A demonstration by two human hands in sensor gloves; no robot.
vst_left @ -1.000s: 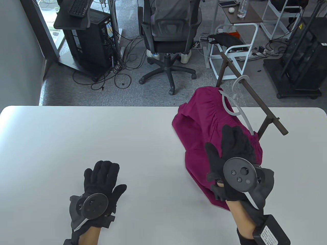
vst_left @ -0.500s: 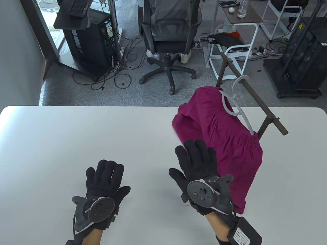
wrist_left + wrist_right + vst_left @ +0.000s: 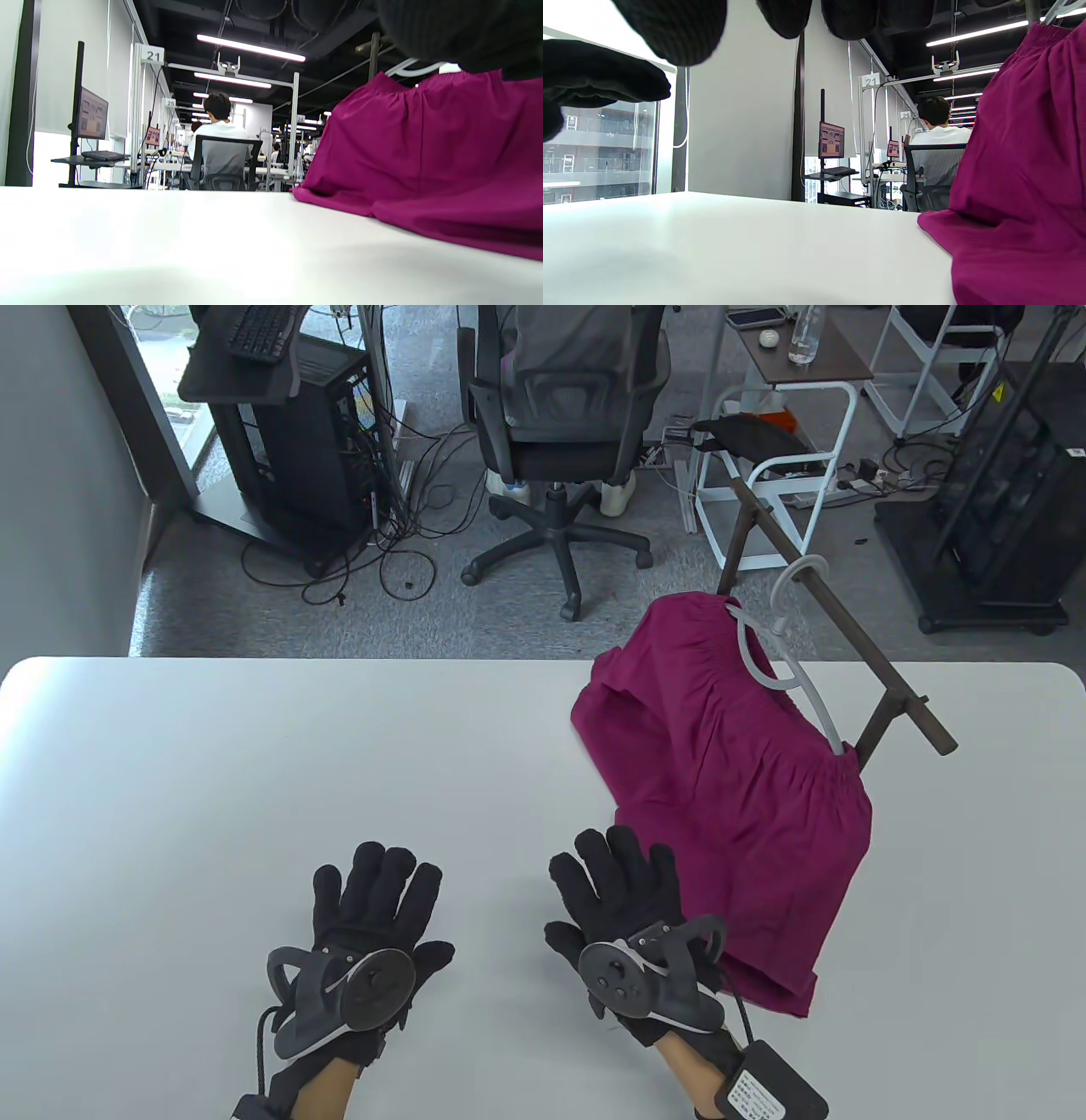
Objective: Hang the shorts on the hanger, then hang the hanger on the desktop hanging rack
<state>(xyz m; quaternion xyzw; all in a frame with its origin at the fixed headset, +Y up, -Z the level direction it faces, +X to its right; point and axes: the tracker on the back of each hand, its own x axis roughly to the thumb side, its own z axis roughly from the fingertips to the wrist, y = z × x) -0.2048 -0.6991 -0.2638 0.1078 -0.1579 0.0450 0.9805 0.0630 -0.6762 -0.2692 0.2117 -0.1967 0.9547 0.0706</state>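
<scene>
Magenta shorts [image 3: 738,780] hang on a white hanger [image 3: 793,661] whose hook sits over the dark bar of the desktop rack [image 3: 840,628]. Their lower part drapes onto the white table [image 3: 254,763], also seen as the shorts [image 3: 428,152] in the left wrist view and the shorts [image 3: 1022,178] in the right wrist view. My left hand [image 3: 373,899] lies flat on the table with straight fingers, holding nothing. My right hand [image 3: 615,874] rests flat just left of the shorts' hem, fingers straight, holding nothing.
Beyond the table's far edge stand an office chair [image 3: 560,432] with a seated person, a computer stand [image 3: 271,415] with loose cables, and a small white side table [image 3: 789,398]. A black rack [image 3: 1010,492] stands at the far right.
My right hand came off the shorts, moved left and back toward me, and now lies flat on the table. My left hand slid slightly to the right. The shorts stay hanging.
</scene>
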